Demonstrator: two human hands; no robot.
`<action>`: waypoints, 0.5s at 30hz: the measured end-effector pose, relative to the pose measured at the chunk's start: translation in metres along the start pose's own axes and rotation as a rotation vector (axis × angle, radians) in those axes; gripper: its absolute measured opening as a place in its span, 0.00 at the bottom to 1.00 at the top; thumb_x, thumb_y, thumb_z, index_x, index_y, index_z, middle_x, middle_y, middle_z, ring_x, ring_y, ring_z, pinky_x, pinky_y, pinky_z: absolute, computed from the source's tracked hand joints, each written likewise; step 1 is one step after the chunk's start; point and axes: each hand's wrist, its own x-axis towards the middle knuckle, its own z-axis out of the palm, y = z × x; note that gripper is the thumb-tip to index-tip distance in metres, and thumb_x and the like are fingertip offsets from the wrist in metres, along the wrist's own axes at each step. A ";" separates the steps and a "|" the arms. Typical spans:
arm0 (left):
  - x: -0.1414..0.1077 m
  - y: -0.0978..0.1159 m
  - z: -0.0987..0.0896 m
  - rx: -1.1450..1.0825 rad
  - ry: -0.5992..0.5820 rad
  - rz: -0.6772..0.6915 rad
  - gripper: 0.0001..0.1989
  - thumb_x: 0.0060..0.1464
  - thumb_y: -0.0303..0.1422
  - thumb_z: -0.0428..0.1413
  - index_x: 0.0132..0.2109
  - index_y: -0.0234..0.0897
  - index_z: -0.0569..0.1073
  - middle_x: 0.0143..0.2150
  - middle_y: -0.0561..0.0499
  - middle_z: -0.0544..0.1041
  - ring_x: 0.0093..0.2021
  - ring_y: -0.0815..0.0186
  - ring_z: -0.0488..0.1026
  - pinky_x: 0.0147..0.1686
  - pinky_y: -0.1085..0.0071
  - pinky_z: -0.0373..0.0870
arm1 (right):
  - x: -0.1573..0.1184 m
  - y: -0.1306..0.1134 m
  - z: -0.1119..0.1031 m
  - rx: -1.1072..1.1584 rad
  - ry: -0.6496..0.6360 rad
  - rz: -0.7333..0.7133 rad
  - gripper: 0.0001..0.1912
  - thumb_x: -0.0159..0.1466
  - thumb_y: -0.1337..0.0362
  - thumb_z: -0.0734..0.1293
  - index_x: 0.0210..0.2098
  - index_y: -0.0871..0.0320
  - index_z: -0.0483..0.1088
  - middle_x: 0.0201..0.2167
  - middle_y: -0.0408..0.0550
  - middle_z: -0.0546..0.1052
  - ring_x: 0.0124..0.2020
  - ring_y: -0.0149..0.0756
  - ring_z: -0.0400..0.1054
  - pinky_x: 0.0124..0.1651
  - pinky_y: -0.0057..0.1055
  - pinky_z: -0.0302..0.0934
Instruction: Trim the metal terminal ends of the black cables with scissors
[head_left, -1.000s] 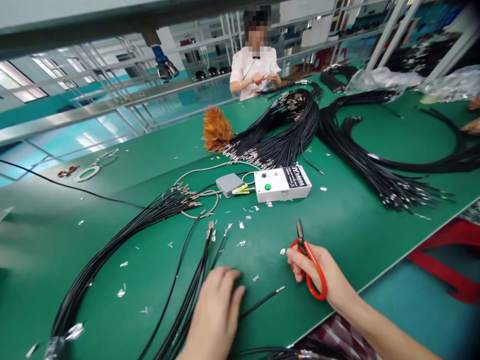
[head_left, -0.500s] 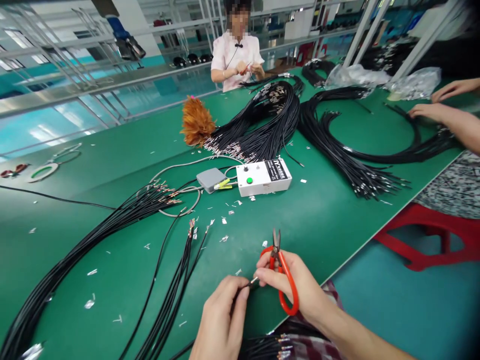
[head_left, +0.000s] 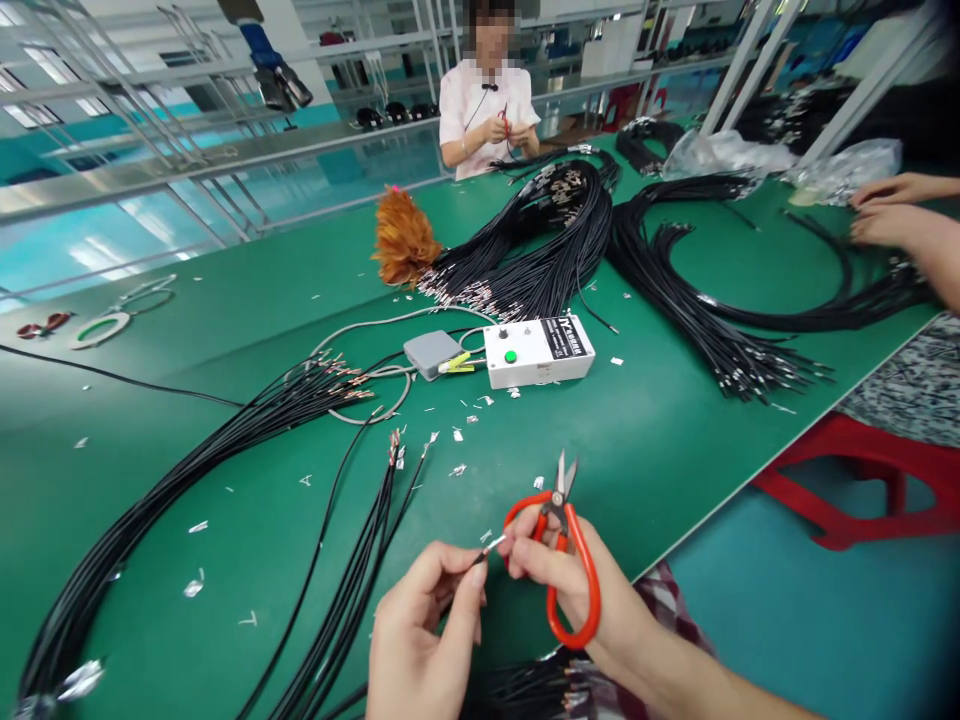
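My left hand (head_left: 431, 625) pinches a black cable (head_left: 480, 558) close to its end, where a short silvery tip sticks out toward the right. Around the handles of red-handled scissors (head_left: 574, 580) wraps my right hand (head_left: 559, 565), its thumb and finger at the cable's silvery tip. The scissor blades point up and stand slightly apart. Left of my hands lies a small bunch of black cables (head_left: 360, 560) with stripped ends. More black cables (head_left: 532, 690) lie below my hands, near my lap.
A white box (head_left: 525, 372) with a green button, a grey pad (head_left: 431, 354), a feather duster (head_left: 405, 238) and large cable bundles (head_left: 187, 465) lie on the green table (head_left: 660, 450). A person (head_left: 491, 110) stands opposite; another's hands (head_left: 900, 210) work at right, near a red stool (head_left: 847, 480).
The scissor blades have opened. My left hand has shifted slightly left, and more of the cable's silvery tip shows. The whole view has shifted a little.
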 end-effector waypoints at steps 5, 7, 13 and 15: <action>-0.001 -0.003 -0.002 0.212 -0.019 0.245 0.03 0.55 0.28 0.56 0.33 0.38 0.74 0.27 0.53 0.75 0.26 0.67 0.72 0.27 0.75 0.70 | 0.008 -0.008 -0.004 0.099 -0.050 0.067 0.10 0.53 0.63 0.75 0.27 0.59 0.71 0.24 0.40 0.71 0.27 0.28 0.63 0.35 0.25 0.57; -0.001 0.000 -0.003 0.225 -0.065 0.268 0.04 0.57 0.27 0.54 0.34 0.39 0.73 0.29 0.53 0.75 0.28 0.67 0.73 0.29 0.74 0.71 | 0.008 -0.008 -0.005 0.102 -0.067 0.070 0.10 0.53 0.63 0.75 0.27 0.59 0.71 0.23 0.40 0.71 0.27 0.28 0.63 0.35 0.25 0.57; -0.002 0.003 -0.001 0.320 -0.045 0.319 0.05 0.58 0.26 0.53 0.34 0.39 0.73 0.27 0.53 0.75 0.26 0.67 0.73 0.26 0.75 0.70 | 0.004 -0.009 -0.004 0.145 -0.084 0.117 0.09 0.52 0.63 0.75 0.28 0.59 0.72 0.24 0.40 0.72 0.27 0.28 0.63 0.35 0.25 0.58; -0.003 0.000 0.002 0.402 0.014 0.440 0.06 0.57 0.24 0.53 0.37 0.38 0.73 0.28 0.52 0.75 0.26 0.67 0.73 0.27 0.74 0.70 | 0.001 -0.008 -0.002 0.202 -0.081 0.125 0.08 0.52 0.65 0.75 0.28 0.58 0.73 0.25 0.40 0.72 0.28 0.28 0.64 0.37 0.25 0.58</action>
